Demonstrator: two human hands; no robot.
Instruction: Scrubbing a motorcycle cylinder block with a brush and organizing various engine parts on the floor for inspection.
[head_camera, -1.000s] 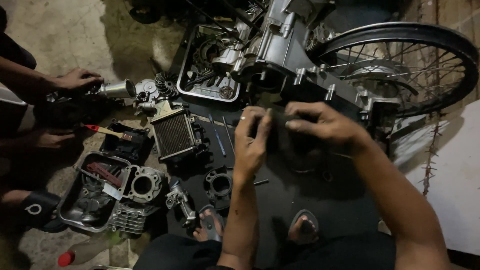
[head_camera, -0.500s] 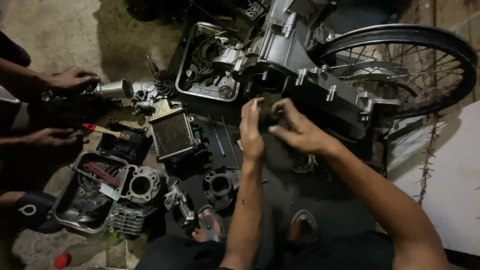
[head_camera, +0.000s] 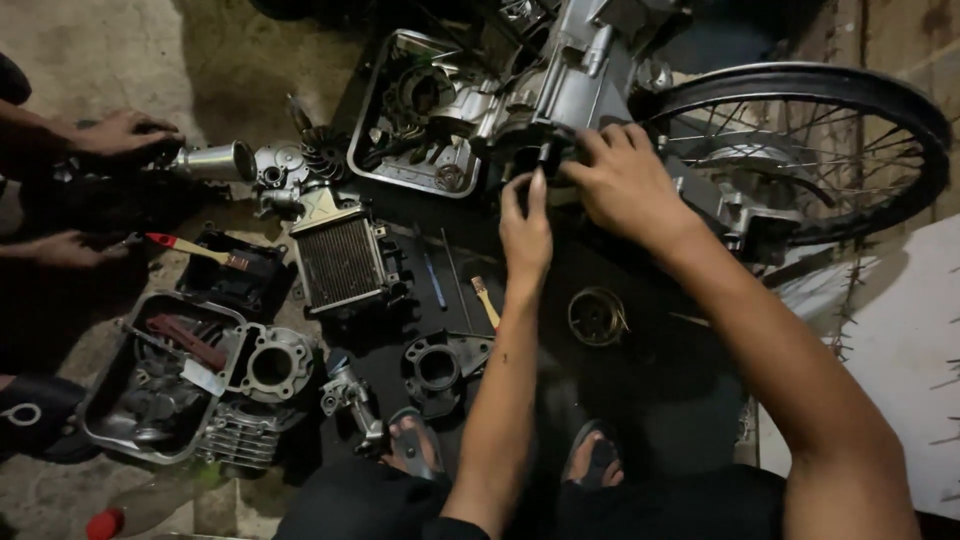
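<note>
Held both hands up at the underside of the silver engine casing (head_camera: 560, 90), just beside the spoked rear wheel (head_camera: 800, 150). Curled the right hand (head_camera: 625, 185) around a small dark fitting (head_camera: 545, 158) at the casing's lower edge, fingers closed on it from the right. Set the left hand (head_camera: 525, 235) against the same fitting from below, fingertips touching it; could not tell whether pinching or merely steadying. Kept a crowded floor beneath: a finned radiator (head_camera: 340, 262), a cylinder block (head_camera: 270, 365), a round ring-like part (head_camera: 597, 315) on the dark mat near the left forearm, thin tools lying loose between them. Shared the space with a co-worker's hands at the left edge, one (head_camera: 125, 135) resting by a metal tube (head_camera: 215, 160), the other (head_camera: 70, 248) beside a red-handled screwdriver (head_camera: 190, 247). Judged the main risk to be a slip: greasy-looking metal, a small fitting, poor light, so likely to drop it into the clutter below and lose it among dark parts. Judged also a chance of skinned knuckles against the casing's edges or the wheel's spokes should the grip give suddenly, and of bare sandalled toes (head_camera: 415, 440) catching anything dropped.
</note>
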